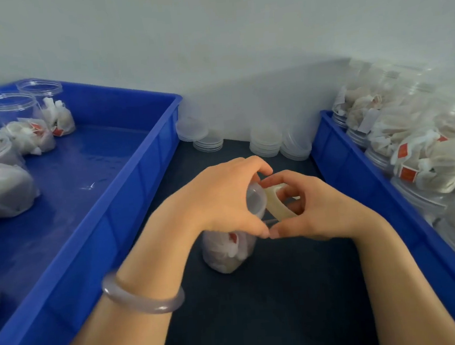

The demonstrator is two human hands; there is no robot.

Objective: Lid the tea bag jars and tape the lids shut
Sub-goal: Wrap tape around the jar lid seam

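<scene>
A clear jar of tea bags (227,250) stands on the dark table between two blue trays. Its clear lid (255,200) sits on top, and my left hand (223,197) grips the lid from the left with fingers curled over it. My right hand (316,209) holds a roll of clear tape (278,203) against the lid's right side, fingers through and around the roll. Both thumbs meet at the jar's front rim.
The left blue tray (109,208) holds several open jars of tea bags (23,120) at its far left. The right blue tray (358,189) is packed with jars lying on their sides (423,151). Stacks of clear lids (265,142) stand by the wall.
</scene>
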